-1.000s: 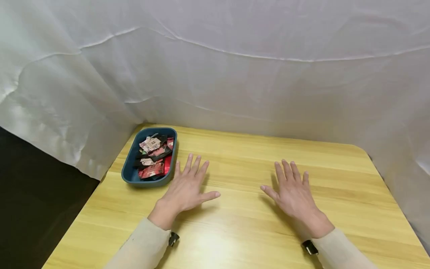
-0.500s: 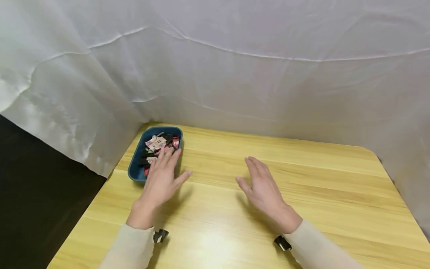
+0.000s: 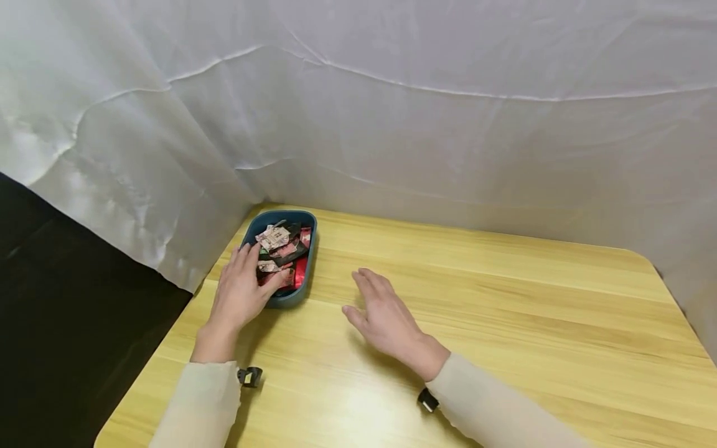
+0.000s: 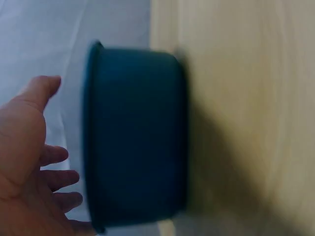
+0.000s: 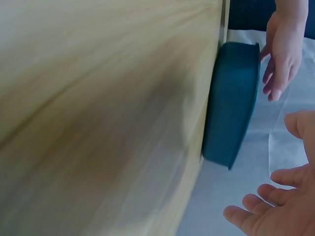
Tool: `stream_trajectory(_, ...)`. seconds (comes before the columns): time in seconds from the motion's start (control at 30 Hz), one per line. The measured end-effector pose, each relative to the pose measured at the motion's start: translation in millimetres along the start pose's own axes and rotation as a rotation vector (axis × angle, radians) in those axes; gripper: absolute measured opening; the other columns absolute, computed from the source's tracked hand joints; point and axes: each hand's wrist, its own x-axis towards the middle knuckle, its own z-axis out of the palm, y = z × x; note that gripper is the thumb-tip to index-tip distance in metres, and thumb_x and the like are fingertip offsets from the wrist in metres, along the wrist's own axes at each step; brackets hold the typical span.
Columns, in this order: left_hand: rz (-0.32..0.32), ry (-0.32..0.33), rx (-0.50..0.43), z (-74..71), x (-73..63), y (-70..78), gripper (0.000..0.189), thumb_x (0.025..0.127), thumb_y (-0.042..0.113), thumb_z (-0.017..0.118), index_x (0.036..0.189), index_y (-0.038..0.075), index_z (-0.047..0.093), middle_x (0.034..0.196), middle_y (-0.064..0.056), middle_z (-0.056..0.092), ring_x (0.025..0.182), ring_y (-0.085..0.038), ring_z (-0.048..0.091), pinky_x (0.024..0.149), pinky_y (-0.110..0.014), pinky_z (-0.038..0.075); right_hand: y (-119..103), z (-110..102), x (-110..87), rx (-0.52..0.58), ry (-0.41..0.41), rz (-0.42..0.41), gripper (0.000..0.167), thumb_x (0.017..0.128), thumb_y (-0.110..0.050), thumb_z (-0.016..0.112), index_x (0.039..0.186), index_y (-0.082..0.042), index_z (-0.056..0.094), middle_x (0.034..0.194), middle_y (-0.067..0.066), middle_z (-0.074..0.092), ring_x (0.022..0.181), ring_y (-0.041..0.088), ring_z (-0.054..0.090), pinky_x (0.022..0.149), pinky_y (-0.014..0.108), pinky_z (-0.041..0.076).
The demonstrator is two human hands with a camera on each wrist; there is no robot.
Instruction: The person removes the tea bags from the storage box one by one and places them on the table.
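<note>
A dark blue rectangular tub (image 3: 289,300) with rounded corners stands at the table's back left. Several small sachets, pink-printed ones (image 3: 272,238) and shiny red ones (image 3: 301,271), lie piled with black ones inside it. My left hand (image 3: 238,292) hovers at the tub's near left corner with fingers spread, its thumb over the red sachets. In the left wrist view the fingertips show just above the rim of the tub (image 4: 135,137), with nothing between them. My right hand (image 3: 386,317) is over the table to the tub's right, fingers extended, holding nothing.
The wooden tabletop (image 3: 504,323) stretches to the right. A pale cloth curtain (image 3: 420,137) hangs behind the table and at its left side. Dark floor (image 3: 73,323) shows beyond the left edge. Each wrist wears a small black device.
Both hands have moved left, the left one from beside the tub to over its near left corner. The right hand has turned inward toward the tub. The view has shifted slightly.
</note>
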Motion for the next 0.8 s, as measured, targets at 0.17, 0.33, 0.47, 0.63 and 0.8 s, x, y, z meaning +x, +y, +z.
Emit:
stream_trajectory(0.17, -0.059, -0.032, -0.009, 2.4, 3.3, -15.8, 0.105, 0.099, 0.07, 0.057, 0.166, -0.002, 0.021, 0.173, -0.031, 0.012, 0.161, -0.05, 0.006, 0.127, -0.07, 0.013, -11, 15, 8.4, -0.003, -0.041, -0.005, 0.074, 0.107, -0.042, 0.06, 0.164, -0.003, 0.034, 0.169, 0.019, 0.035, 0.156, 0.035, 0.035, 0.126, 0.051, 0.035)
stream_trajectory(0.33, -0.084, -0.049, -0.016, 3.8, 4.5, -25.1, 0.107, 0.099, 0.073, 0.052, 0.167, -0.002, 0.017, 0.174, -0.029, 0.007, 0.162, -0.048, 0.003, 0.127, -0.07, 0.012, -20, 24, 13.6, 0.004, -0.074, -0.002, 0.074, 0.107, -0.042, 0.058, 0.165, -0.004, 0.032, 0.17, 0.017, 0.034, 0.157, 0.034, 0.033, 0.126, 0.05, 0.035)
stream_trajectory(0.47, -0.12, -0.042, -0.008, 4.5, 1.4, -28.1, 0.111, 0.098, 0.077, 0.05, 0.168, -0.001, 0.014, 0.175, -0.029, 0.003, 0.161, -0.049, 0.004, 0.126, -0.071, 0.013, -25, 30, 16.2, 0.006, -0.093, -0.008, 0.074, 0.108, -0.042, 0.057, 0.165, -0.004, 0.031, 0.17, 0.018, 0.033, 0.157, 0.034, 0.033, 0.128, 0.049, 0.033)
stream_trajectory(0.63, -0.124, -0.054, 0.015, 6.1, -2.3, -23.6, 0.118, 0.094, 0.082, 0.049, 0.167, -0.003, 0.011, 0.175, -0.029, 0.0, 0.161, -0.051, 0.005, 0.125, -0.073, 0.014, -29, 35, 18.3, -0.009, -0.105, -0.02, 0.074, 0.108, -0.043, 0.057, 0.166, -0.004, 0.03, 0.171, 0.017, 0.033, 0.158, 0.034, 0.033, 0.128, 0.048, 0.032)
stream_trajectory(0.8, -0.082, -0.083, 0.029, 11.2, -3.3, -12.4, 0.124, 0.091, 0.084, 0.052, 0.166, -0.007, 0.012, 0.174, -0.031, -0.004, 0.161, -0.051, -0.001, 0.127, -0.069, 0.011, -29, 36, 20.3, -0.033, -0.09, -0.035, 0.073, 0.108, -0.041, 0.057, 0.165, -0.004, 0.031, 0.171, 0.017, 0.033, 0.157, 0.034, 0.033, 0.129, 0.046, 0.031)
